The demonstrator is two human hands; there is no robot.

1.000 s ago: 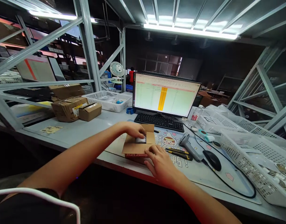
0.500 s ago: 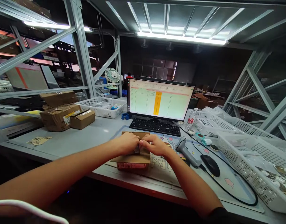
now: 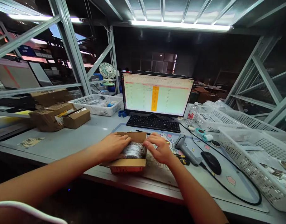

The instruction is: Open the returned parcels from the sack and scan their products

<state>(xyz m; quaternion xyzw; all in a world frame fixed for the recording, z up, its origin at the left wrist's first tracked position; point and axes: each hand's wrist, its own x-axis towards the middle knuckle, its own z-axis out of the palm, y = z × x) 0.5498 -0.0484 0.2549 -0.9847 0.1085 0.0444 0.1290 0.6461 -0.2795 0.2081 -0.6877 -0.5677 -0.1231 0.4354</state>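
A small cardboard box point(image 3: 130, 162) stands in front of me near the desk's front edge, its top flaps folded open. Inside it lies a round, ridged item in clear wrapping point(image 3: 133, 150); its kind is hard to make out. Across the box's left side rests my left hand point(image 3: 115, 145), fingers spread and thumb apart, touching the flap. My right hand point(image 3: 158, 147) is at the right side, with thumb and bent fingers closed on the box's right edge. The palms hide part of both sides.
Behind the box are a keyboard point(image 3: 153, 123) and a monitor point(image 3: 157, 93). To the right lie a barcode scanner point(image 3: 188, 151), a black mouse point(image 3: 211, 162) and a white basket point(image 3: 252, 168). Brown cartons point(image 3: 77, 118) and another white basket point(image 3: 98, 107) stand at the left.
My hands have moved apart from over the middle of the box to its two sides. The wrapped item inside now shows. The view has shifted slightly.
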